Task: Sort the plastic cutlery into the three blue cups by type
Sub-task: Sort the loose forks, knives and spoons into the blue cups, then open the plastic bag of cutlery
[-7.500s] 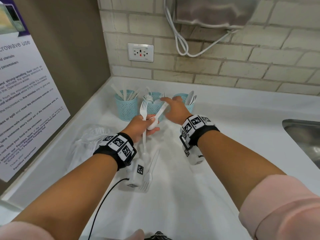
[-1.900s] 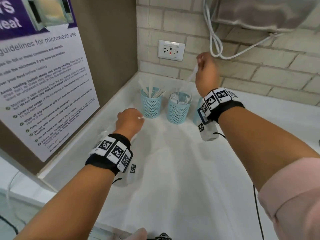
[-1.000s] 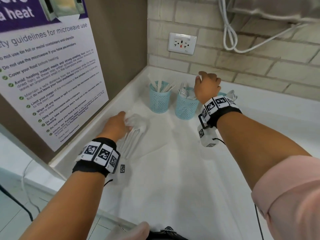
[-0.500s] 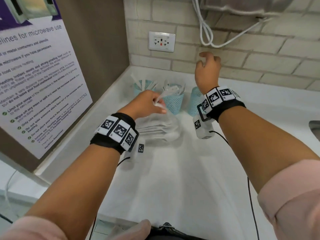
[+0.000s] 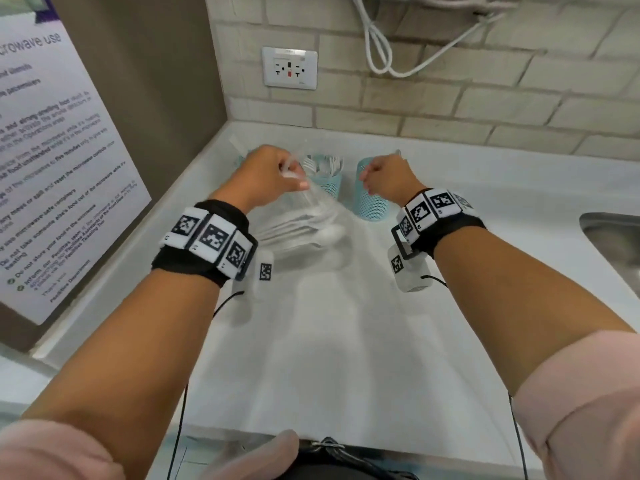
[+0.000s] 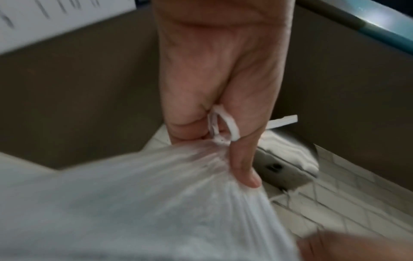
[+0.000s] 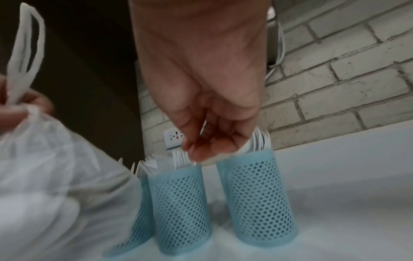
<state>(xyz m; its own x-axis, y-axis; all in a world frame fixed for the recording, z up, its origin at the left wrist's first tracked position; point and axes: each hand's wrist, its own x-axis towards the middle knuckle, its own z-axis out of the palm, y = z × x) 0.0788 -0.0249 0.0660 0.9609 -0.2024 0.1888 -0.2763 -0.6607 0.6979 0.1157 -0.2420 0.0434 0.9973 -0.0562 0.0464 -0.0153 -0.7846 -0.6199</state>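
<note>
Now | cutlery (image 5: pixel 320 164): white plastic | cups (image 7: pixel 257 196): blue mesh, upright

The head view looks down from above the tabletop (image 5: pixel 329 341) toward its back-left corner; both wrist views sit close, sharing the bag (image 6: pixel 156 203).

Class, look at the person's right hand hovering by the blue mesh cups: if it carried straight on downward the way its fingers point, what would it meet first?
Probably the white plastic cutlery standing in the rightmost blue perforated plastic cup: the right hand hangs fingertips-down just over its rim. Depth is unclear; it may slip between the cups.
</note>
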